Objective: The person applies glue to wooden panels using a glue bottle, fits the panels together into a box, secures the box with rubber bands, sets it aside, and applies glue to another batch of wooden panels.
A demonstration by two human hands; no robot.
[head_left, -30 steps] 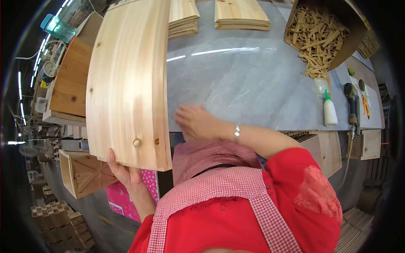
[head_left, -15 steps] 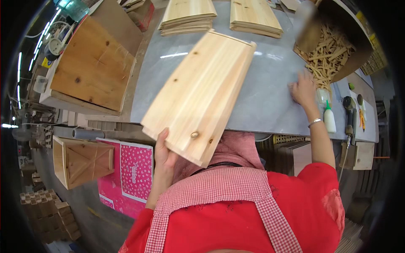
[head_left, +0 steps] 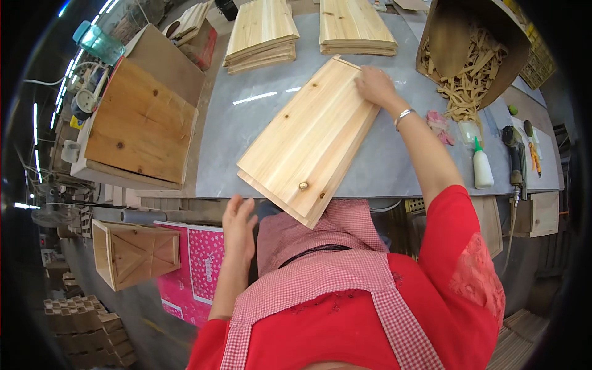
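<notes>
A tapered pale wooden panel (head_left: 308, 135) with dark knots lies at a slant, its near end sticking out past the front edge of the grey worktable (head_left: 222, 132). My right hand (head_left: 376, 85) is closed round the panel's far right corner, with the fingertips partly hidden. Beside the near left corner, my left hand (head_left: 238, 225) is raised off the wood, fingers apart and nothing in them. A crumpled pink cloth (head_left: 439, 127) sits on the table to the right of my right forearm.
Two stacks of similar panels (head_left: 262, 28) (head_left: 356, 28) stand at the back. Right: a tipped cardboard box (head_left: 515, 52) spilling tan strips (head_left: 472, 86), a green-capped white bottle (head_left: 482, 166) and a corded power tool (head_left: 513, 151). A large wooden box (head_left: 139, 123) stands left.
My right hand has moved from beside the strips to the panel's far corner, exposing the pink cloth. My left hand has let go of the near end. The panel has shifted slightly.
</notes>
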